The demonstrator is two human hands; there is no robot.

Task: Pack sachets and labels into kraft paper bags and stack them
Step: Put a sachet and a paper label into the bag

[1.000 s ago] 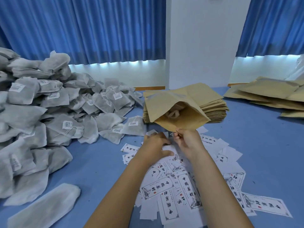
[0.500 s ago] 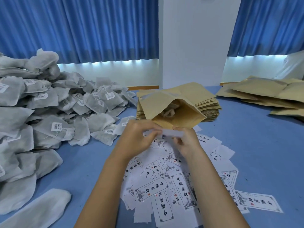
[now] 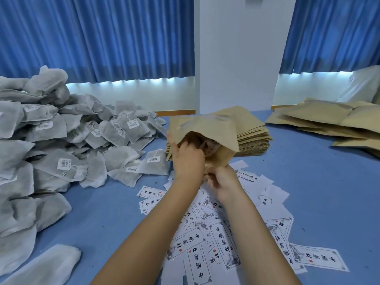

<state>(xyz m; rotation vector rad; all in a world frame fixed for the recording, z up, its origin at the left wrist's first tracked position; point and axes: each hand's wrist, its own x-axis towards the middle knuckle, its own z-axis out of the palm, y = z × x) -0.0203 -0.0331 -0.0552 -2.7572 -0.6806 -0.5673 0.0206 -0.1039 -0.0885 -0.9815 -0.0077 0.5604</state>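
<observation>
An open kraft paper bag [image 3: 218,128] is propped up in front of the stack of flat kraft bags [image 3: 255,140]. My left hand [image 3: 185,159] reaches into its mouth with curled fingers, holding a label that is mostly hidden inside. Pale contents [image 3: 211,146] show in the opening. My right hand [image 3: 223,182] pinches the bag's lower lip just beneath the mouth. Loose printed labels [image 3: 224,245] lie spread on the blue table under my forearms. Grey sachets [image 3: 61,140] with barcode tags are heaped at the left.
Filled kraft bags [image 3: 329,120] lie overlapped at the far right. A single sachet [image 3: 41,266] sits at the near left. The blue table [image 3: 318,192] meets a white pillar [image 3: 236,68] and blue curtains behind.
My left hand lifted a label off the table and moved forward into the bag's mouth. My right hand stayed on the bag's lower lip.
</observation>
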